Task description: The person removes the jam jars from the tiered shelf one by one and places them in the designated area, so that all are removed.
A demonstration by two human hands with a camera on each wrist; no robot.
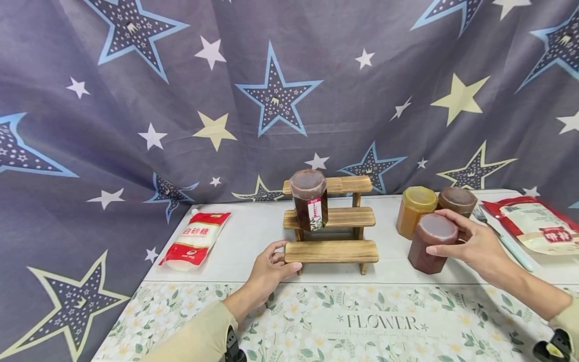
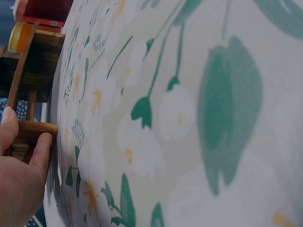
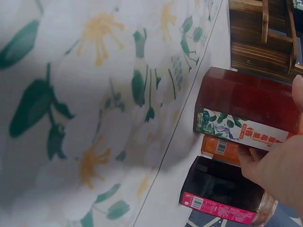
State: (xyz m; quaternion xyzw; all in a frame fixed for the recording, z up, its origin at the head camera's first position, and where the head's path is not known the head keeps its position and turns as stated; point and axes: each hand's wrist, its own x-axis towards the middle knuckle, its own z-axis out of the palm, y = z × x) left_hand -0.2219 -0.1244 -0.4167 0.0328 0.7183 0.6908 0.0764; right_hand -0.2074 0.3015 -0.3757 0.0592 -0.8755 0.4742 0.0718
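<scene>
A three-step wooden rack (image 1: 332, 221) stands mid-table, and a dark jar with a label (image 1: 309, 198) sits on its middle step. My left hand (image 1: 289, 257) grips the left end of the bottom step; in the left wrist view the thumb and fingers (image 2: 42, 146) pinch that step (image 2: 40, 126). To the right, my right hand (image 1: 441, 231) is curled round a dark red jar (image 1: 427, 246) that looks to stand on the white table. The right wrist view shows this red jar (image 3: 246, 101) with its leafy label, under my fingers (image 3: 279, 165).
Behind the held jar stand a yellow jar (image 1: 413, 211) and a brown jar (image 1: 457, 201). A white-and-red sugar bag (image 1: 196, 239) lies at the left. A red packet (image 1: 538, 223) and a fork (image 1: 497, 231) lie at the right. A floral mat (image 1: 362, 322) covers the near edge.
</scene>
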